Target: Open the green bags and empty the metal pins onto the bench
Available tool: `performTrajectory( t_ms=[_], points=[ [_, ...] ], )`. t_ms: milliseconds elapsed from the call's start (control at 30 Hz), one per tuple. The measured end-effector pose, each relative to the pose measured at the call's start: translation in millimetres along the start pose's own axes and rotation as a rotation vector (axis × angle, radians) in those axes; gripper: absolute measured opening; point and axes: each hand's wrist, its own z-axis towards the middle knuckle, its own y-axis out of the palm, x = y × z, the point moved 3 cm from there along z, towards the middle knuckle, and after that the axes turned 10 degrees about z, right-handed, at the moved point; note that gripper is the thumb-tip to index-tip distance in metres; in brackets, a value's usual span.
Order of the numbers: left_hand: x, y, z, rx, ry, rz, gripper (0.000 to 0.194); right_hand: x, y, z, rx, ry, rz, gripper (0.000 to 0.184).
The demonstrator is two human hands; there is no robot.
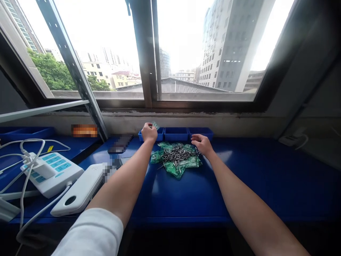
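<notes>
My left hand is closed on a small green plastic bag, whose corner sticks out past the fingers above the left blue bin. At the right side of the pile, my right hand hovers near the right blue bin, its fingers slightly bent and apart, with nothing visible in them. Between the hands lies a heap of thin metal pieces, like rivets or screws, on several green plastic bags. A middle blue bin stands behind the heap.
On the blue table, a white power bank and a white power strip with tangled cables lie at the left. A metal shelf post rises behind them. Another blue tray sits far left, below the window.
</notes>
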Motion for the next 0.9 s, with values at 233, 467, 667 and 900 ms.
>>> performTrajectory(
  t_ms=[233,467,667,900],
  points=[
    [-2.2,14.9,15.7,-0.179,-0.045,0.300,0.044,9.7,7.7,-3.6,-0.143,-0.057,-0.300,0.034],
    [7.8,-7.6,-9.0,-0.066,-0.005,0.131,0.031,4.1,15.1,-7.5,-0.205,-0.083,-0.485,0.036],
    [12.3,8.2,-44.2,-0.330,0.314,0.013,0.024,-2.0,30.9,-11.7,-0.271,-0.156,-0.594,0.031],
    [-1.3,22.6,-63.3,-0.358,0.498,0.228,0.027,-14.1,35.6,-9.2,-0.301,-0.186,-0.571,0.022]
  ],
)
